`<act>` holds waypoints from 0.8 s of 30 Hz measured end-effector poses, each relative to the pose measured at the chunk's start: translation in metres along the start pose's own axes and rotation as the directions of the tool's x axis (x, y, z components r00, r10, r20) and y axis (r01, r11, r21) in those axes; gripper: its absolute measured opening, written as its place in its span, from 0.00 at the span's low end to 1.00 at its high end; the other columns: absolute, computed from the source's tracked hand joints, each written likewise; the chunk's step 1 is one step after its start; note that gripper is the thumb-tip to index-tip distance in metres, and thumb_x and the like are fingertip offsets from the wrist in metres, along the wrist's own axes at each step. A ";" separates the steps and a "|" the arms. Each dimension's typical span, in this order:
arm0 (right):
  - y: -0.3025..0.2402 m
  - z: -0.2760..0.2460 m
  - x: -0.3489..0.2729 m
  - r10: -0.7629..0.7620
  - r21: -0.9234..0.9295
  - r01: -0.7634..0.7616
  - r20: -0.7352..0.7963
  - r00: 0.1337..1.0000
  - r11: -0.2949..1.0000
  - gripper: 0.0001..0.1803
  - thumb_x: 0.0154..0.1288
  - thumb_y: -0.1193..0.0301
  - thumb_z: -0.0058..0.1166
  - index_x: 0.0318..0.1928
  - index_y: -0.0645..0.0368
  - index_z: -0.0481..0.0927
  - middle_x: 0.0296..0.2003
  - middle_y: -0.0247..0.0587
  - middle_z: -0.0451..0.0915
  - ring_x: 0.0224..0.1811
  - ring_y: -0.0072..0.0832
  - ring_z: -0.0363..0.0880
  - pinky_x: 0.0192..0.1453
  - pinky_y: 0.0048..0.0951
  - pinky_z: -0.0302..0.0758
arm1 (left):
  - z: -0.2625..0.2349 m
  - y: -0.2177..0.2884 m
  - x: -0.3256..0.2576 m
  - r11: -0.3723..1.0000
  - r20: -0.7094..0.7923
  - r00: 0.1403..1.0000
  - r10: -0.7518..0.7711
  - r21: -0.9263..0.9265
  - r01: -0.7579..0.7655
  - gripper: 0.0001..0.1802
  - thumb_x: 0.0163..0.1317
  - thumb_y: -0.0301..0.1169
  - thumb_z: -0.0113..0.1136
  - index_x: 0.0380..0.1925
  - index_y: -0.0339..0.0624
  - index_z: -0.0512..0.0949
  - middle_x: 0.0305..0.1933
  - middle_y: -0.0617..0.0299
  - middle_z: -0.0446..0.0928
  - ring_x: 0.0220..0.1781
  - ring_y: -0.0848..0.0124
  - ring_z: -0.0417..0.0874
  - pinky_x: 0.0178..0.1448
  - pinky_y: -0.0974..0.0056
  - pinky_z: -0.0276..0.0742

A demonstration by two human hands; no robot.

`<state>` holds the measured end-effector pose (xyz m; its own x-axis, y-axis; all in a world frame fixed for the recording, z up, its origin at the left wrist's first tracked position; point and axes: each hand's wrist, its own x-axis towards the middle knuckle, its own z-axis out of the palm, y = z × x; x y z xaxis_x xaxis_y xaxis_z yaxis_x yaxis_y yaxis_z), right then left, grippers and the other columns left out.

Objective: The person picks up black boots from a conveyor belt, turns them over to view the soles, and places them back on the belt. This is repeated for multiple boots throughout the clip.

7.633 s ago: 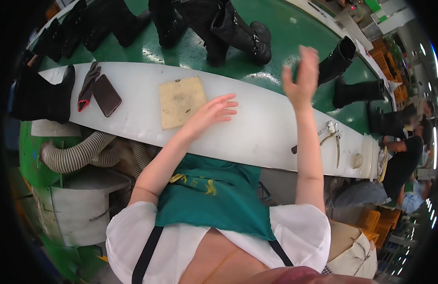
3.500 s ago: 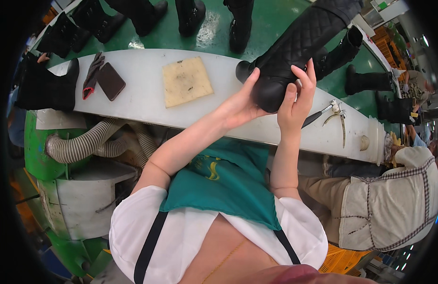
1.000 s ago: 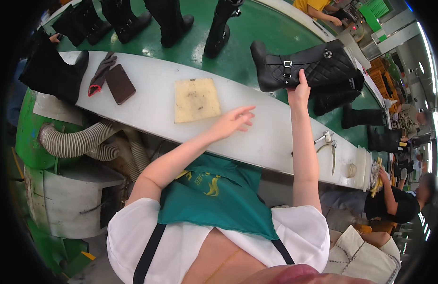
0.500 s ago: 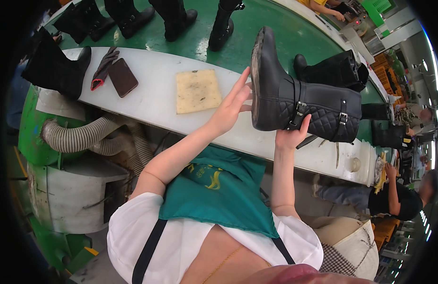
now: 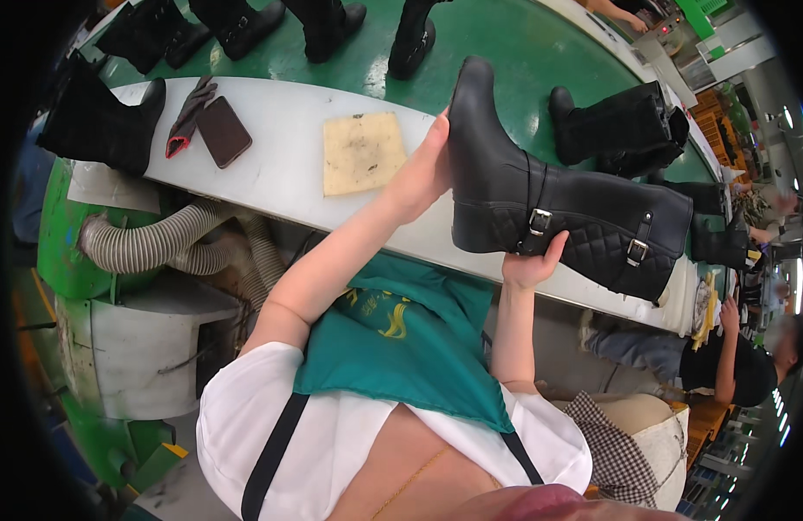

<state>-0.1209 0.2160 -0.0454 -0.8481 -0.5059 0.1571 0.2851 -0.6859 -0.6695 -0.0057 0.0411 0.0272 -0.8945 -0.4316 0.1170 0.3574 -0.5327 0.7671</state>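
A black tall boot [image 5: 497, 195] with a quilted shaft and two buckled straps lies on its side in the air above the white bench, toe pointing away from me and shaft to the right. My right hand [image 5: 533, 267] grips the shaft from beneath, the thumb showing on its near side by the ankle buckle. Against the sole, close to the toe, my left hand [image 5: 423, 169] holds the boot; most of its fingers are hidden behind the sole's edge. Left of that hand, a stained yellow foam pad [image 5: 363, 154] rests on the white bench [image 5: 280, 113].
A dark phone [image 5: 224, 132], a grey glove [image 5: 191, 113] with a red cuff and a black boot [image 5: 106, 122] are on the bench's left. Several boots stand on the green surface [image 5: 349, 82] beyond. Ribbed hoses [image 5: 150, 243] run below. A co-worker [image 5: 731, 356] is at right.
The boot has come closer and turned, so its sole shows less. My left hand, earlier with fingers stretched beside the sole, has closed onto it. My right hand keeps its grip.
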 end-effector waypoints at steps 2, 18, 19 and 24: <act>0.002 -0.009 0.000 0.043 -0.002 -0.043 0.021 0.999 0.999 0.27 0.72 0.51 0.32 0.58 0.56 0.70 0.53 0.39 0.75 0.57 0.37 0.73 0.62 0.41 0.69 | 0.001 0.007 0.001 0.998 -0.003 0.999 -0.044 -0.044 0.044 0.43 0.65 0.65 0.36 0.70 0.45 0.50 0.67 0.59 0.62 0.67 0.66 0.64 0.67 0.54 0.61; -0.007 0.037 0.000 0.260 0.044 -0.256 -0.114 0.959 0.966 0.25 0.74 0.55 0.32 0.58 0.57 0.70 0.54 0.38 0.75 0.57 0.34 0.73 0.62 0.42 0.69 | -0.008 0.007 0.020 0.984 -0.293 0.940 -0.177 -0.082 0.160 0.39 0.64 0.65 0.37 0.65 0.50 0.61 0.59 0.63 0.70 0.63 0.68 0.69 0.65 0.55 0.63; -0.005 0.031 -0.001 0.253 0.093 -0.246 -0.075 0.964 0.965 0.25 0.74 0.54 0.32 0.59 0.57 0.70 0.54 0.38 0.75 0.57 0.34 0.73 0.62 0.42 0.69 | -0.006 0.009 0.018 0.986 -0.259 0.953 -0.159 -0.086 0.141 0.38 0.66 0.63 0.36 0.65 0.50 0.61 0.60 0.63 0.70 0.63 0.68 0.69 0.65 0.56 0.64; 0.013 -0.006 -0.005 0.079 0.085 -0.088 0.106 0.991 0.993 0.28 0.71 0.48 0.33 0.60 0.53 0.70 0.55 0.37 0.75 0.58 0.34 0.72 0.62 0.40 0.69 | -0.004 0.007 0.012 0.988 -0.063 0.994 -0.090 -0.134 0.081 0.32 0.69 0.59 0.36 0.62 0.49 0.66 0.57 0.65 0.73 0.62 0.72 0.70 0.63 0.61 0.67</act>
<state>-0.1157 0.2132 -0.0595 -0.7709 -0.6111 0.1796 0.3956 -0.6803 -0.6170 -0.0126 0.0291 0.0314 -0.9042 -0.4271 0.0077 0.3169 -0.6587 0.6824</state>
